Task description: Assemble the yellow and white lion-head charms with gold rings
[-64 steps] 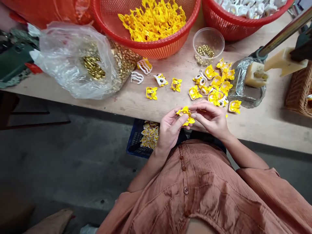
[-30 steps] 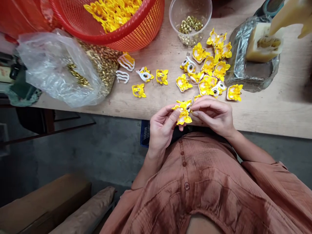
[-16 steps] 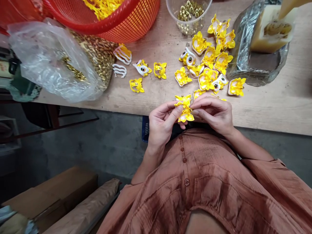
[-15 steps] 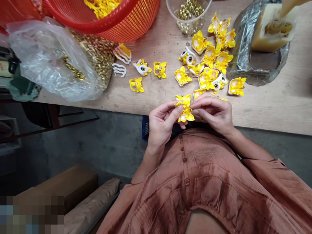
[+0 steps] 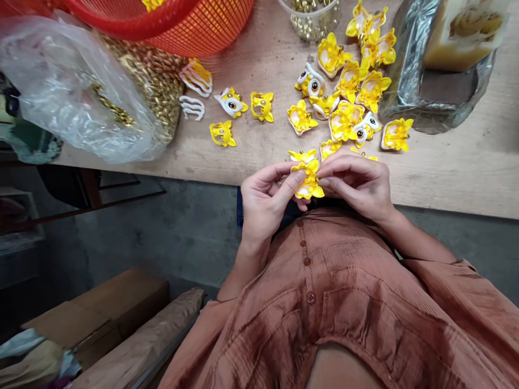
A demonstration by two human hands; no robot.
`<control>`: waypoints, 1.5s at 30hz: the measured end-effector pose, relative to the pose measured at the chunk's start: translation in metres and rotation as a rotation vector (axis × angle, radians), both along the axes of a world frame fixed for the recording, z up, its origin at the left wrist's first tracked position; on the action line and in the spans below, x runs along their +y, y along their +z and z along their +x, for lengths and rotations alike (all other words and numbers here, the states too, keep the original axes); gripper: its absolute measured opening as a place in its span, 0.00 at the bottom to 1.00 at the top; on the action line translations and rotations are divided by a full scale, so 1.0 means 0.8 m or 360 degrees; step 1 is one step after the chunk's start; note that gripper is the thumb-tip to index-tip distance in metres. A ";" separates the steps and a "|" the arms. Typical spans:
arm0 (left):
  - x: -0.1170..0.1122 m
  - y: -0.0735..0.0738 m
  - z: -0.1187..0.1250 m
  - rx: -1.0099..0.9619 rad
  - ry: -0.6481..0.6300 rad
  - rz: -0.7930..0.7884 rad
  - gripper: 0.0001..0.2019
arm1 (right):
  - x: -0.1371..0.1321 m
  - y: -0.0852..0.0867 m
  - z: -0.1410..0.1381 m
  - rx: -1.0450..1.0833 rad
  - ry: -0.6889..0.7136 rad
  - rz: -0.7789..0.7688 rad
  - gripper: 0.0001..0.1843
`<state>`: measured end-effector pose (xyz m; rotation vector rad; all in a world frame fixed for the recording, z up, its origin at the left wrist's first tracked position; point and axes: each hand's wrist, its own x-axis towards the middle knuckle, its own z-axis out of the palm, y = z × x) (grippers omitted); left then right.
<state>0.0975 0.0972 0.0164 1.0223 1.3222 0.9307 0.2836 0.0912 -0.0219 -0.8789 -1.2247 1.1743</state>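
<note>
My left hand (image 5: pixel 265 197) is closed on a yellow plastic animal-head piece (image 5: pixel 308 183), thumb on top and fingers underneath, just over the table's front edge. My right hand (image 5: pixel 363 181) pinches at the piece's right edge, where a speck of gold shows; whatever lies between those fingertips is too small to make out. Right behind the held piece is another yellow-and-white piece (image 5: pixel 303 156). Beyond my hands lie several more yellow head pieces (image 5: pixel 344 120), some with white faces and big round eyes (image 5: pixel 314 86), a few with small gold fittings.
On the left of the wooden table (image 5: pixel 247 156) rest a plastic bag (image 5: pixel 81 97) of gold parts and a red basket (image 5: pixel 211 32). Loose white strips (image 5: pixel 192 108) lie nearby. A clear tub (image 5: pixel 314 24) of gold fittings stands at the back, a tape-wrapped holder (image 5: pixel 401 102) at right.
The held piece has turned slightly, and more of its yellow inside now shows in one shape. Both hands stay close together at the same spot. The view has shifted a little.
</note>
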 end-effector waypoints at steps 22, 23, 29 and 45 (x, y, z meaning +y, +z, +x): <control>0.007 0.017 0.005 -0.0119 0.0005 -0.0186 0.17 | -0.008 0.011 0.013 -0.0455 0.0050 0.0376 0.11; 0.007 0.018 0.005 -0.0106 0.0011 -0.0184 0.16 | -0.007 0.009 0.016 -0.0491 0.0072 0.0414 0.11; -0.001 0.018 0.006 -0.0020 0.0020 -0.0120 0.14 | -0.006 0.015 0.012 -0.0439 0.0064 0.0367 0.05; -0.029 0.046 0.009 0.0660 -0.0027 0.0727 0.07 | -0.005 0.037 -0.002 0.0524 0.0543 -0.0847 0.20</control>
